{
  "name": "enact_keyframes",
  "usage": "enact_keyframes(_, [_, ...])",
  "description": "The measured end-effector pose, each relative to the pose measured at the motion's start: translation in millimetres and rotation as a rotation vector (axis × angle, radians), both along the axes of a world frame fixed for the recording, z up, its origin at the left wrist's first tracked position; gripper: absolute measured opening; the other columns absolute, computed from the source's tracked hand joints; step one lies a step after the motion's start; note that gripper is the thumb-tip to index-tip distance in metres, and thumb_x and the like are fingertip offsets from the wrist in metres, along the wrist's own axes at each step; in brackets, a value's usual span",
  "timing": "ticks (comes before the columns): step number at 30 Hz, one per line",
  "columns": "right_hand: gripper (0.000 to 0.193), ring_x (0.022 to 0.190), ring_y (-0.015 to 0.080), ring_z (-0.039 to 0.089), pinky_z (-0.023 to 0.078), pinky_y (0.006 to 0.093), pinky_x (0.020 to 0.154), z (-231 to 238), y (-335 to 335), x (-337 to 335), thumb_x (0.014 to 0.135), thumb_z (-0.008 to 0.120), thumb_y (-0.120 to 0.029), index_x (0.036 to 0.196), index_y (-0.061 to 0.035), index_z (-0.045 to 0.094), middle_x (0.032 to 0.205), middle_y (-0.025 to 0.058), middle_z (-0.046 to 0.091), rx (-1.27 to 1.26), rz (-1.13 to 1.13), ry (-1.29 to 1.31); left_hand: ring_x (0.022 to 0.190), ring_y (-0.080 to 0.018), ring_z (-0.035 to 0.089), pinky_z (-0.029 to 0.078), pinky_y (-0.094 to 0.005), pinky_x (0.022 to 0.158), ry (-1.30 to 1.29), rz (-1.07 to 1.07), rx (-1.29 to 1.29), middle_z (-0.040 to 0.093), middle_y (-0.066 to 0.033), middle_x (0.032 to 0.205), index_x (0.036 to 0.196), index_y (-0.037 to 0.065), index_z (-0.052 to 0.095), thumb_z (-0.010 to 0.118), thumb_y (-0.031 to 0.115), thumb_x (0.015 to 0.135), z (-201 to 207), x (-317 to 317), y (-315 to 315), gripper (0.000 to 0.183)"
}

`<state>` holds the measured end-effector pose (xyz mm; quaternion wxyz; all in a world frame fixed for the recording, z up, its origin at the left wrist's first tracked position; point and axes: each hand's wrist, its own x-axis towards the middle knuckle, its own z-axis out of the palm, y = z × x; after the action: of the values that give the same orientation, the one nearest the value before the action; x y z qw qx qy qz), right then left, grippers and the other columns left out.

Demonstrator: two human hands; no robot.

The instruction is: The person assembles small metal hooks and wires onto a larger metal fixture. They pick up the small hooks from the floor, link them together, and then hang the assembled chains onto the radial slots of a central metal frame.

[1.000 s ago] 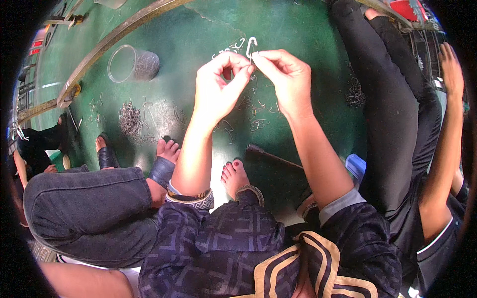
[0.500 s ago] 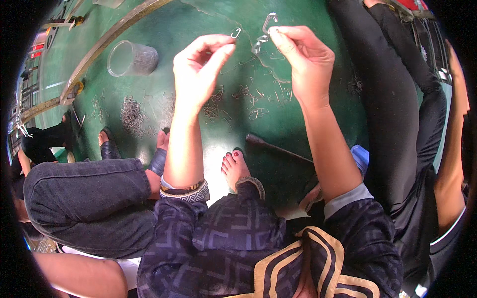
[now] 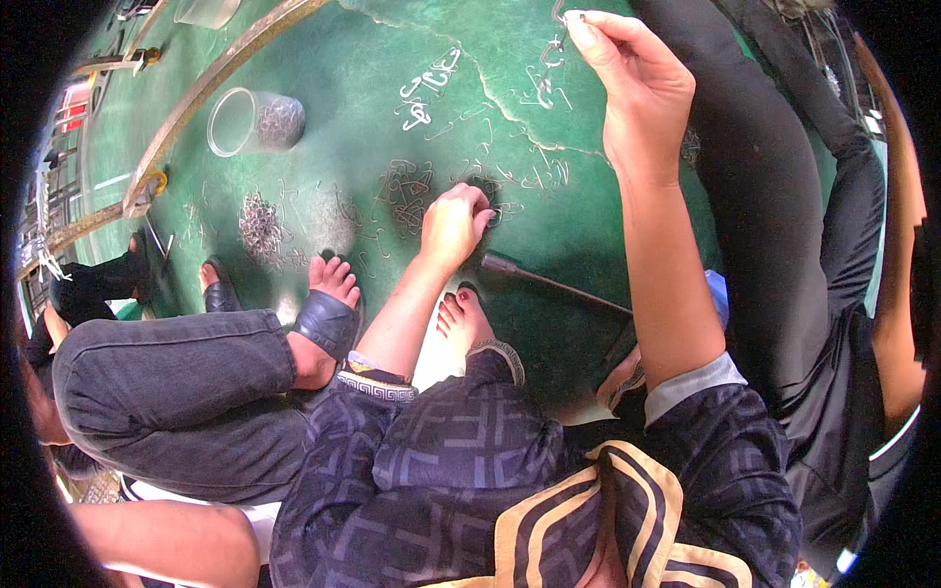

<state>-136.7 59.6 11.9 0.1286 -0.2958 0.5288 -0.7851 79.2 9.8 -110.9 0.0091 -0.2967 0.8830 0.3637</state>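
My right hand is raised near the top of the picture, thumb and fingertips pinched on a metal hook. More linked hooks appear to hang below it; where they end against the floor is hard to tell. Low over the floor, my left hand has its fingers curled down among loose wire hooks. Whatever its fingertips pinch is hidden. Between and beyond my hands, several brighter hooks lie on the green floor.
A clear plastic tub holding small metal pieces lies on its side at left, with a hook heap nearer. A dark rod lies before my foot. Seated people's legs flank me, and a curved metal bar crosses the upper left.
My left hand has dropped from beside my right hand to the floor hooks; the hook it held is no longer visible there. My right hand has risen and shifted right, still pinching its hooks.
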Motion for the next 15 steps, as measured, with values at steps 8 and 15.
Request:
enact_keyframes(8, [0.006, 0.069, 0.006, 0.057, 0.046, 0.0192, 0.065, 9, 2, 1, 0.083, 0.062, 0.003, 0.088, 0.0022, 0.066, 0.078, 0.0018, 0.064, -0.031, -0.026, 0.0, 0.079, -0.03, 0.061, 0.049, -0.0403, 0.071, -0.03, -0.003, -0.058, 0.061, -0.0109, 0.082, 0.079, 0.006, 0.062, 0.071, 0.013, 0.072, -8, 6, 0, 0.014])
enact_keyframes(15, [0.012, 0.08, 0.0092, 0.061, 0.048, 0.0201, 0.074, 11, 7, 4, 0.079, 0.067, 0.003, 0.091, -0.0001, 0.068, 0.087, 0.0048, 0.068, 0.025, -0.028, -0.061, 0.077, -0.0283, 0.062, 0.052, -0.0379, 0.068, -0.157, -0.117, -0.414, 0.06, -0.0115, 0.081, 0.077, 0.004, 0.061, 0.061, 0.012, 0.075, -9, 2, 24, 0.008])
